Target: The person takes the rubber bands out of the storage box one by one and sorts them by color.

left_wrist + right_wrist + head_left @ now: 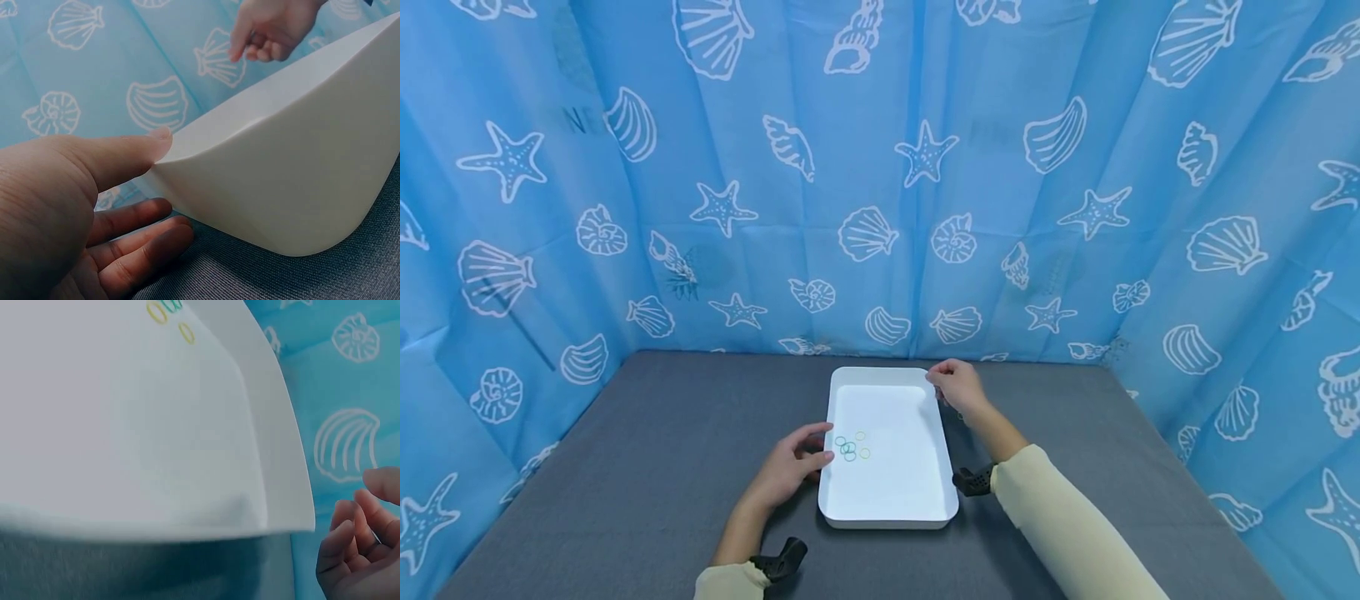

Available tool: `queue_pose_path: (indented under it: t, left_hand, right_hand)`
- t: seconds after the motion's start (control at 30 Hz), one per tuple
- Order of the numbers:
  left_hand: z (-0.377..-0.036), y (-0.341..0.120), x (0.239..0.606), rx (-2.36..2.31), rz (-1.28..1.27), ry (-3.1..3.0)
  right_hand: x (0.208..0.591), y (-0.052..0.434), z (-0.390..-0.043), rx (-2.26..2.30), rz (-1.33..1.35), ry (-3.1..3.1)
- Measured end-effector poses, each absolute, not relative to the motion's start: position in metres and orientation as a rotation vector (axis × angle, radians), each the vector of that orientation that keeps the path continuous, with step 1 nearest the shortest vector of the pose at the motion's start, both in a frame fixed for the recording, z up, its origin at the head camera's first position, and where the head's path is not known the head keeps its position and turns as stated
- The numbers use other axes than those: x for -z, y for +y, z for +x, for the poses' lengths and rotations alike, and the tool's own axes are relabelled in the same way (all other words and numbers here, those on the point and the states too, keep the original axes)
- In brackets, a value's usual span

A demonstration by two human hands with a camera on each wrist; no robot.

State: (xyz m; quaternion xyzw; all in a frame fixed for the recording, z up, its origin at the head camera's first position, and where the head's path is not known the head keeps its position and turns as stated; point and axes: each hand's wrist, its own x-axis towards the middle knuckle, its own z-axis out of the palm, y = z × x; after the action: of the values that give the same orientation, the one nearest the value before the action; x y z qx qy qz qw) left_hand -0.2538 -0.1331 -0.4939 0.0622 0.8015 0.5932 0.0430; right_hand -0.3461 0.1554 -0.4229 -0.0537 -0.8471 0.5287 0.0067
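A white rectangular tray (891,492) lies lengthwise on the grey table. Several small rubber rings (850,447) in green, blue and yellow lie in its left half; two yellow ones (185,332) show in the right wrist view. My left hand (797,462) is at the tray's left side. Its thumb (156,142) touches the rim of the tray wall (294,169), and its straight fingers (147,240) lie on the cloth below. My right hand (953,385) hovers at the far right corner with fingers (356,540) loosely curled, just off the tray's edge (294,487), holding nothing.
The grey cloth table (647,467) is closed in at the back and both sides by a blue curtain (880,167) printed with shells and starfish. Black camera mounts sit on both wrists (973,481) (782,560).
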Motion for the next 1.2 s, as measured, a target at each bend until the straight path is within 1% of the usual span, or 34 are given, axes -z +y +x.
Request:
queue_pose_path:
  t: [0.37, 0.8, 1.2]
  left_hand:
    - [-0.253, -0.134, 0.493, -1.832, 0.211, 2.436]
    - [-0.253, -0.135, 0.492, -1.827, 0.187, 2.421]
    - [-0.254, -0.136, 0.490, -1.844, 0.234, 2.405]
  right_hand:
    - [0.421, 0.126, -0.343, -1.735, -0.097, -2.722]
    - [0.429, 0.097, -0.335, -1.658, 0.011, -2.848]
    - [0.443, 0.086, -0.328, -1.650, 0.300, -3.080]
